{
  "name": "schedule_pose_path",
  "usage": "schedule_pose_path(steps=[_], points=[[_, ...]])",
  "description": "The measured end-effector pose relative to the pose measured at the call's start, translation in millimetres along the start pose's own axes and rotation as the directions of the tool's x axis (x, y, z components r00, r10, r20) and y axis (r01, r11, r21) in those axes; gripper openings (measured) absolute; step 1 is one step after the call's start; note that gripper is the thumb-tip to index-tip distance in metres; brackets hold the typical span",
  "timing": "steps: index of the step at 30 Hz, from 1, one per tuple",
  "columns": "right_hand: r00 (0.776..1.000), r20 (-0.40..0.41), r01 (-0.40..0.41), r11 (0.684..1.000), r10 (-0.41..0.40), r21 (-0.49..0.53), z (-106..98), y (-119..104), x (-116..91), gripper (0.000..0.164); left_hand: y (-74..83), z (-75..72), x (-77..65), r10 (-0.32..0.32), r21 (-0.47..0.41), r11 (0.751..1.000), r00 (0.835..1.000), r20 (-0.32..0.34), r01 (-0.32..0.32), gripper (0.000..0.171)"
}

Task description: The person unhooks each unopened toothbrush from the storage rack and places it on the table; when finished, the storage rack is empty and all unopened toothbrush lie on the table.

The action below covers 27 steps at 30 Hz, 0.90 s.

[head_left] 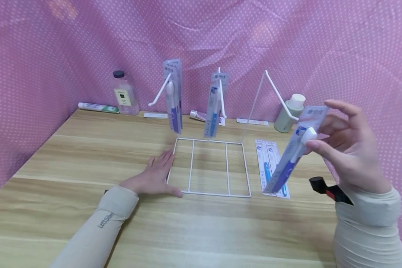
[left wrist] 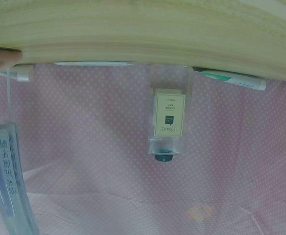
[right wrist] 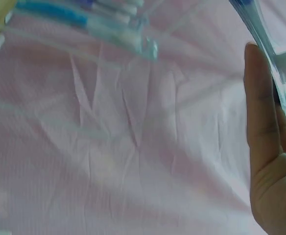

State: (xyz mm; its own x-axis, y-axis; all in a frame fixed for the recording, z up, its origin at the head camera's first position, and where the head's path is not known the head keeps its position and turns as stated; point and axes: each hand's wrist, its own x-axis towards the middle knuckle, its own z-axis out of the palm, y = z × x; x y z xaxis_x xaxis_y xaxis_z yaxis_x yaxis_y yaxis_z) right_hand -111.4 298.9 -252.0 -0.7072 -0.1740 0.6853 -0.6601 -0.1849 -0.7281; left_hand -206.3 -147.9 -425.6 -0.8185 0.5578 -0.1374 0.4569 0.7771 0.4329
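My right hand pinches a packaged toothbrush with a purple handle, tilted, its top right by the tip of the rack's right hook. Whether the hook passes through the pack, I cannot tell. In the right wrist view, the thumb lies along the pack. The white wire rack stands mid-table. My left hand rests, fingers extended, at the left side of its base. Purple-handled toothbrush packs hang on the left hook, and a blue-handled pack hangs on the middle one.
Blue-handled packs lie on the table right of the rack. Along the back are a toothpaste tube, a clear bottle, a small tube and a green bottle with a white cap. Behind hangs a pink dotted curtain.
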Motion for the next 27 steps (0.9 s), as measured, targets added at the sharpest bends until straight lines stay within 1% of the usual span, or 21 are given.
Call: schedule_pose_path(steps=[1,3,5,6,8,9,11,12,13,16,18,19,23,25,27], points=[[1.000,-0.008,-0.023,1.000,0.023,-0.020,-6.9,-2.5,0.9,0.079,1.0,-1.0,1.1,0.004,-0.001,1.000,1.000,0.001,-0.004,0.143],[0.995,-0.008,-0.105,0.992,0.104,-0.071,-23.7,-4.2,3.7,0.079,2.1,-2.0,3.1,0.016,-0.005,1.000,1.000,-0.004,-0.016,0.143],[0.979,-0.004,-0.204,0.968,0.205,-0.147,-42.1,1.0,7.5,0.077,2.3,-1.9,4.2,0.023,-0.007,1.000,1.000,-0.007,-0.023,0.143],[0.964,-0.006,-0.263,0.947,0.267,-0.186,-50.9,6.6,9.3,0.075,2.3,-1.3,3.9,0.024,-0.008,1.000,1.000,-0.009,-0.024,0.143],[0.922,-0.011,-0.377,0.895,0.386,-0.239,-68.1,22.7,11.9,0.070,1.4,0.3,2.9,0.028,-0.010,1.000,0.999,-0.014,-0.029,0.143],[0.901,-0.020,-0.422,0.865,0.433,-0.271,-76.5,32.3,12.9,0.067,0.9,1.2,2.2,0.027,-0.011,1.000,1.000,-0.015,-0.027,0.143],[0.861,-0.050,-0.494,0.809,0.506,-0.319,-93.4,50.5,12.9,0.063,0.6,2.9,1.9,0.025,-0.003,1.000,1.000,-0.018,-0.025,0.144],[0.840,-0.070,-0.527,0.776,0.539,-0.348,-101.8,57.7,12.5,0.062,0.7,3.4,2.7,0.024,-0.003,1.000,1.000,-0.017,-0.024,0.144],[0.819,-0.078,-0.552,0.742,0.569,-0.379,-109.3,65.1,13.6,0.062,0.1,3.0,2.1,0.020,-0.001,1.000,1.000,-0.019,-0.020,0.145],[0.747,-0.104,-0.621,0.633,0.657,-0.462,-129.7,84.6,14.7,0.064,0.4,0.5,1.9,0.010,0.007,1.000,1.000,-0.013,-0.010,0.145],[0.688,-0.106,-0.660,0.559,0.718,-0.502,-138.4,96.5,14.2,0.068,0.3,-1.3,2.5,0.010,0.009,1.000,1.000,-0.006,-0.010,0.146],[0.660,-0.101,-0.674,0.527,0.744,-0.518,-141.0,102.8,13.8,0.069,0.4,-2.2,2.5,0.011,0.010,1.000,1.000,-0.004,-0.011,0.145],[0.568,-0.074,-0.708,0.441,0.819,-0.551,-145.0,128.6,10.7,0.072,-1.2,-0.7,2.8,0.016,0.012,1.000,1.000,-0.009,-0.016,0.146],[0.532,-0.060,-0.717,0.412,0.844,-0.563,-145.8,139.5,8.7,0.072,-1.9,1.1,2.2,0.017,0.012,1.000,1.000,-0.013,-0.017,0.146],[0.501,-0.050,-0.728,0.389,0.864,-0.564,-146.9,149.1,6.7,0.070,-2.5,3.0,1.0,0.015,0.012,1.000,1.000,-0.014,-0.015,0.146]])
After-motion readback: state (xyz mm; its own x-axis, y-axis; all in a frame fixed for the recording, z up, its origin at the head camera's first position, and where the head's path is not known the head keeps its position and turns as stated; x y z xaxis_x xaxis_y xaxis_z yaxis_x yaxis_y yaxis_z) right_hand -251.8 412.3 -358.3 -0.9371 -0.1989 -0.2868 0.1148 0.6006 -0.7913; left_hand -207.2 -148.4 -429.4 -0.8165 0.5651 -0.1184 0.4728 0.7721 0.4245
